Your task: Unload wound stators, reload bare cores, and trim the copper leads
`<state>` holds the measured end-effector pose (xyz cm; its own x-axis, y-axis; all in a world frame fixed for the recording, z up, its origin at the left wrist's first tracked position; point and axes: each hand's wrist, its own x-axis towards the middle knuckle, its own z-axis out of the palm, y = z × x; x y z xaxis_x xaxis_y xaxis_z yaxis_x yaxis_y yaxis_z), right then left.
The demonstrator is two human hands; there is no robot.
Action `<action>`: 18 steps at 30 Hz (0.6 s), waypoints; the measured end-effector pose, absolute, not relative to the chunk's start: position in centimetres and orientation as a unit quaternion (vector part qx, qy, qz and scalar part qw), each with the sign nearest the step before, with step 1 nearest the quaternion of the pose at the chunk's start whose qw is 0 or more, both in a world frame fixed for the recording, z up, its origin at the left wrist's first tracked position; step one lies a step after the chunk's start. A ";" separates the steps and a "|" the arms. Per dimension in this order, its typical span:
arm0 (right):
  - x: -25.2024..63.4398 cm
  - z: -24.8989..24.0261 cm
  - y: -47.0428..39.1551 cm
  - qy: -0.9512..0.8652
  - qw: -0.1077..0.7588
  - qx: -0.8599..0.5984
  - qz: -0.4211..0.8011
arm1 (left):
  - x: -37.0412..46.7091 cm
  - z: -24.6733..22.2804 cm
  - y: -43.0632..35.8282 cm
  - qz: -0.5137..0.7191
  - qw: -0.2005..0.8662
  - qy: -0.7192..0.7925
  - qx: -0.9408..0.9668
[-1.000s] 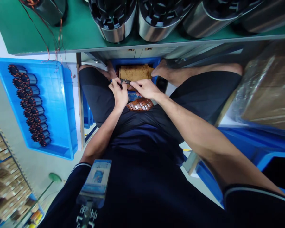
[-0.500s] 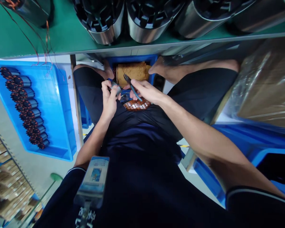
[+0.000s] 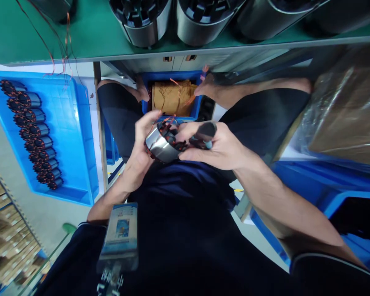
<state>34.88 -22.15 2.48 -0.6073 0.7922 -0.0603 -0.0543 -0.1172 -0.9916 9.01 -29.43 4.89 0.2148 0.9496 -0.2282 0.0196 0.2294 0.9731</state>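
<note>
My left hand (image 3: pixel 141 142) grips the side of a motor stator (image 3: pixel 162 144), a shiny metal ring with black slots and copper windings, tilted above my lap. Loose copper wires stick up from its far side. Closed round a pair of pliers (image 3: pixel 206 133), my right hand (image 3: pixel 223 146) also touches the stator's right end with thumb and fingers. The dark handles point up toward me; the jaws are hidden. Beyond both hands, a blue bin (image 3: pixel 146 105) stands between my feet, with brown paper or card and wire scraps inside.
At left, a blue tray (image 3: pixel 70 135) holds several stators in rows. Large metal cylinders (image 3: pixel 200 33) stand along the green bench (image 3: pixel 92 39) ahead, where loose wires hang over the edge. Plastic-wrapped cardboard (image 3: pixel 348 115) and blue crates (image 3: pixel 302 176) are on the right.
Both hands have come nearer to me and the stator has been raised with them. The pliers have turned in my right hand, whose fingers now meet the stator. Loose copper wires now show over the bin.
</note>
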 end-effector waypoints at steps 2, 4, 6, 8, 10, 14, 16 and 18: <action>35.4 3.2 -22.2 -0.628 0.324 -0.288 0.646 | 9.0 6.3 -30.5 0.325 0.699 0.511 0.381; 35.7 4.3 -22.4 -0.664 0.328 -0.275 0.613 | 9.3 7.4 -30.7 0.321 0.725 0.510 0.332; 36.0 5.7 -22.9 -0.692 0.328 -0.291 0.574 | 9.7 8.0 -30.3 0.341 0.743 0.489 0.303; 36.6 7.1 -23.7 -0.716 0.313 -0.336 0.526 | 10.2 8.3 -29.7 0.373 0.758 0.458 0.276; 37.4 8.2 -24.8 -0.737 0.280 -0.385 0.480 | 10.7 8.2 -29.3 0.395 0.756 0.443 0.275; 38.8 9.0 -26.5 -0.775 0.215 -0.417 0.423 | 11.1 7.6 -29.7 0.391 0.705 0.463 0.369; 39.1 9.2 -26.9 -0.784 0.207 -0.416 0.411 | 11.2 7.5 -30.0 0.385 0.676 0.467 0.419; 39.3 9.4 -27.0 -0.784 0.210 -0.419 0.406 | 11.2 7.7 -30.1 0.387 0.660 0.457 0.454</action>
